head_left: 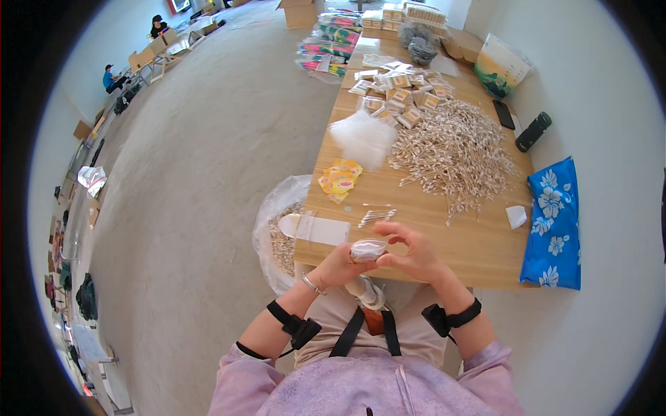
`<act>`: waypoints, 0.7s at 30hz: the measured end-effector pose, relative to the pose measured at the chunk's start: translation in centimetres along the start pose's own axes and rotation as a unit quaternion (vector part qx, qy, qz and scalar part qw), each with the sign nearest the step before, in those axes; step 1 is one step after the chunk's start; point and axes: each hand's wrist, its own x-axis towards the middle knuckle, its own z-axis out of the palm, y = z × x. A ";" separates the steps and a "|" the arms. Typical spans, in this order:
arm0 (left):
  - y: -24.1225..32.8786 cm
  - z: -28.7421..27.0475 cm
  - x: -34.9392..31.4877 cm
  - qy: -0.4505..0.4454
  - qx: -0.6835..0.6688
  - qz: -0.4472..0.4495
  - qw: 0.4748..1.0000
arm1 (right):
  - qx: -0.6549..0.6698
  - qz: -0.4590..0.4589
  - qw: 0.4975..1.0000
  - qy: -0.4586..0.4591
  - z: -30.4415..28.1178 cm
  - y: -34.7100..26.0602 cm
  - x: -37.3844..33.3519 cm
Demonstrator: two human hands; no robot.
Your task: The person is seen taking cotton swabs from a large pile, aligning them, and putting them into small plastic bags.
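Observation:
A small clear plastic packet (368, 249) with whitish contents lies in my left hand (336, 267), which is closed around its lower left side just over the table's near edge. At the packet's right end is my right hand (415, 258). Its thumb is against or very near the packet, while its fingers are curved and spread apart above. Just beyond my hands, several loose cotton swabs (377, 217) lie on the wooden table (430, 239). To the left rests a white card-like piece (326, 230), partly over the table's edge.
A big heap of cotton swabs (458, 152) covers the table's middle, beside clear bags (364, 139), yellow labels (340, 177) and filled packets (402, 93). A blue floral cushion (555, 225) and black bottle (533, 132) line the right side. A swab-filled sack (263, 239) stands at left.

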 end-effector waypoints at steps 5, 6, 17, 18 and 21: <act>-0.7 0.4 1.3 -0.033 0.043 -0.032 0.998 | 0.015 -0.016 1.000 0.003 0.3 2.6 -0.3; -0.9 0.8 1.6 -0.013 -0.006 -0.027 1.000 | 0.009 -0.030 0.999 0.027 0.4 2.9 -0.4; -6.6 2.1 2.9 0.142 -0.105 -0.012 0.984 | -0.014 0.042 0.994 0.104 1.2 7.7 -1.6; -7.0 2.5 2.9 0.144 -0.127 -0.011 0.981 | -0.019 0.048 0.993 0.103 1.2 8.2 -1.9; -7.2 3.1 2.7 0.136 -0.149 -0.034 0.979 | -0.004 0.051 0.994 0.096 1.3 9.2 -2.3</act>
